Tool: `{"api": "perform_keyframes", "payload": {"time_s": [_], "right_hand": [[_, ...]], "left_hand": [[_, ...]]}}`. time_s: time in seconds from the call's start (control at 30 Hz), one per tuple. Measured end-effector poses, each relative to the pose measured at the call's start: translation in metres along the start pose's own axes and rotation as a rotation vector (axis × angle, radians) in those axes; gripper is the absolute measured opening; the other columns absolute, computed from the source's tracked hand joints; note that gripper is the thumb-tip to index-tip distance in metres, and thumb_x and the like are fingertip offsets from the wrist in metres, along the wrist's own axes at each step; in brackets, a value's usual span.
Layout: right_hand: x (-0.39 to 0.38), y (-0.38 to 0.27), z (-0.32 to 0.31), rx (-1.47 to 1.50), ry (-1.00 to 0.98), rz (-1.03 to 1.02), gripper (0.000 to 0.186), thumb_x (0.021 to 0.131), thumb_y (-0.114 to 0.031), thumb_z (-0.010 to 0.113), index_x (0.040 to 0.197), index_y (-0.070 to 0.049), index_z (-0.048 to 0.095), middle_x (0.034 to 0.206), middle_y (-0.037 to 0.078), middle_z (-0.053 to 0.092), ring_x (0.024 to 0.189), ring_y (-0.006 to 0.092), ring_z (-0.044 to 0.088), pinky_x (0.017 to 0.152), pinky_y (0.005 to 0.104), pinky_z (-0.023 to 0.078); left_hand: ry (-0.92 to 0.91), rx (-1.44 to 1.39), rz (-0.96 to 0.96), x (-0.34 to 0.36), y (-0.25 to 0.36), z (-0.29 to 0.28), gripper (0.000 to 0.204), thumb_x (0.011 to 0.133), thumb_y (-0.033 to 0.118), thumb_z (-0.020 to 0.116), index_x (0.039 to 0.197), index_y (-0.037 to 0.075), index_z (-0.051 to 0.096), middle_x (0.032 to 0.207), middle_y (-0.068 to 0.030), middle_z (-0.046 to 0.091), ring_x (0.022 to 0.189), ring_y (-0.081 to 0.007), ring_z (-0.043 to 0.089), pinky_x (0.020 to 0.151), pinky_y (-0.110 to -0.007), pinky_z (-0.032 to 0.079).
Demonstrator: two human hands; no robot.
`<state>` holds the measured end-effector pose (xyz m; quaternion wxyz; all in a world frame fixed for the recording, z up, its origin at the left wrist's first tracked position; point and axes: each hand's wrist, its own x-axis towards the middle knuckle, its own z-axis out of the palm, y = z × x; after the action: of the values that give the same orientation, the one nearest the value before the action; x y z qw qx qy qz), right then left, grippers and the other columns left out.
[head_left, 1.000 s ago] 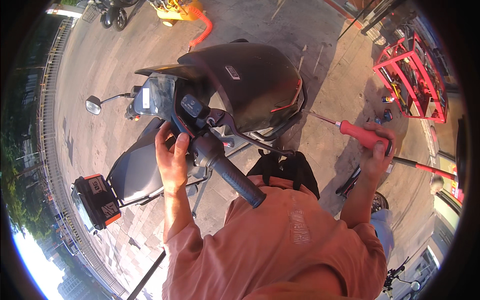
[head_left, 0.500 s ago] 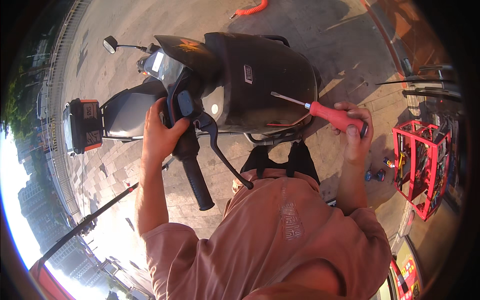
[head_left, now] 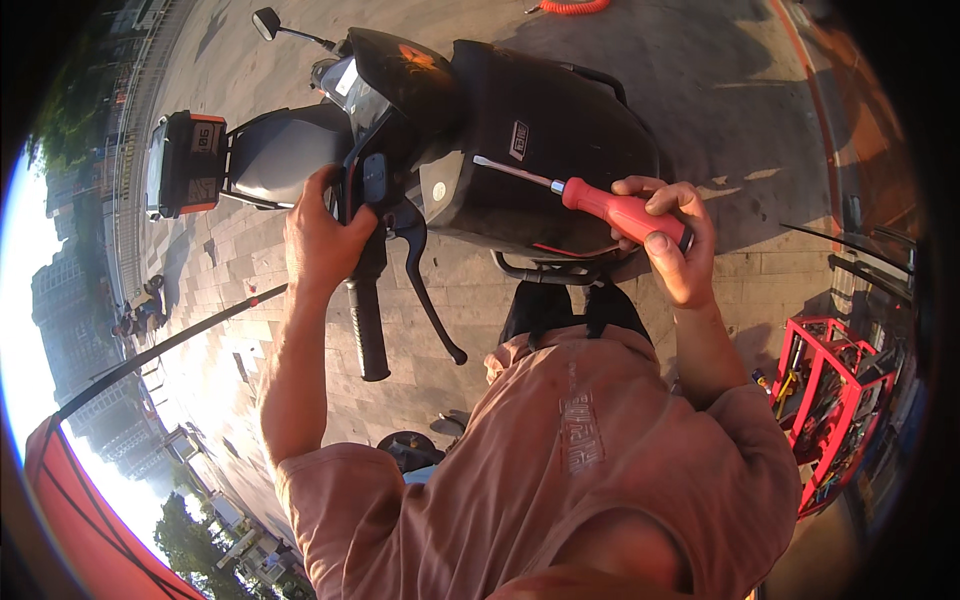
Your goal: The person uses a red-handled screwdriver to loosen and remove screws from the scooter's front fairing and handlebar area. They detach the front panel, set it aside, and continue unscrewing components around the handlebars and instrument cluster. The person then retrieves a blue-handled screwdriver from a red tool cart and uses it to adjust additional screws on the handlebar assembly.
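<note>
A dark scooter (head_left: 560, 110) stands in front of me, its seat stretching left. My left hand (head_left: 328, 240) wraps round the handlebar switch housing (head_left: 350, 190), thumb near a small dark rectangular cover (head_left: 374, 180). Just below that hand are the ribbed black grip (head_left: 368, 330) and the curved brake lever (head_left: 418, 270). My right hand (head_left: 668, 230) is closed round the red handle of a flat-blade screwdriver (head_left: 598, 203). Its metal blade points left toward the handlebar, held over the front panel and apart from the housing.
A red tool cart (head_left: 832, 385) full of hand tools stands at the right. The scooter's mirror (head_left: 266, 24) sticks out at the far side, and a rear box (head_left: 188, 165) sits behind the seat. An orange coiled hose (head_left: 573, 6) lies on the paving beyond.
My right hand has brought the screwdriver left, nearer the handlebar. My left hand keeps its hold on the housing. The view has shifted, and the tool cart sits lower in it.
</note>
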<state>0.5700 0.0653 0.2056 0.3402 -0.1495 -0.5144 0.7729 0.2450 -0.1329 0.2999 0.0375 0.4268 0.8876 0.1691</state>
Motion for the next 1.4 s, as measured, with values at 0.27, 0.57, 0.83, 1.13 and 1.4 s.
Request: {"api": "perform_keyframes", "payload": {"time_s": [0.27,0.57,0.83,1.13,1.4], "right_hand": [[0.023,0.002,0.014,0.096,-0.04,0.041,0.039,0.09,-0.031,0.07,0.11,-0.008,0.046,0.129,0.026,0.054,0.089,0.0211,0.066,0.074,0.0305,0.055],[0.05,0.009,0.028,0.232,-0.203,0.052,0.032,0.088,-0.02,0.069,0.107,-0.004,0.049,0.127,0.027,0.058,0.092,0.0232,0.067,0.078,0.0331,0.057],[0.046,0.001,0.048,-0.064,-0.372,-0.084,0.028,0.077,-0.003,0.064,0.105,0.003,0.058,0.119,0.027,0.062,0.106,0.031,0.066,0.091,0.0408,0.053],[0.017,0.0,0.086,-0.324,-0.377,-0.049,0.047,0.078,0.004,0.068,0.123,-0.002,0.055,0.119,0.021,0.065,0.108,0.0331,0.066,0.093,0.0381,0.051],[0.007,0.002,0.104,-0.251,-0.42,0.518,0.05,0.086,-0.001,0.057,0.134,0.003,0.045,0.117,0.019,0.064,0.111,0.0259,0.065,0.096,0.0364,0.049]], "left_hand": [[-0.166,-0.026,-0.162,0.001,0.008,-0.013,0.077,0.072,0.027,0.08,0.137,0.003,0.046,0.114,-0.0225,0.068,0.103,-0.0379,0.067,0.09,-0.042,0.053],[-0.26,-0.151,-0.273,-0.002,0.009,-0.016,0.079,0.07,0.024,0.08,0.137,0.0,0.046,0.109,-0.0226,0.068,0.098,-0.0335,0.069,0.087,-0.039,0.054],[-0.18,-0.121,-0.209,-0.007,0.006,-0.008,0.073,0.071,0.022,0.076,0.135,-0.001,0.049,0.109,-0.0248,0.067,0.099,-0.0366,0.069,0.086,-0.04,0.054],[-0.206,-0.337,-0.37,-0.009,-0.006,-0.012,0.083,0.071,0.024,0.083,0.14,-0.002,0.044,0.109,-0.0211,0.067,0.089,-0.0288,0.071,0.077,-0.037,0.057],[-0.338,-0.374,-0.415,-0.004,-0.009,-0.017,0.093,0.069,0.025,0.087,0.143,-0.004,0.041,0.108,-0.0185,0.066,0.088,-0.0217,0.071,0.074,-0.034,0.058]]}}
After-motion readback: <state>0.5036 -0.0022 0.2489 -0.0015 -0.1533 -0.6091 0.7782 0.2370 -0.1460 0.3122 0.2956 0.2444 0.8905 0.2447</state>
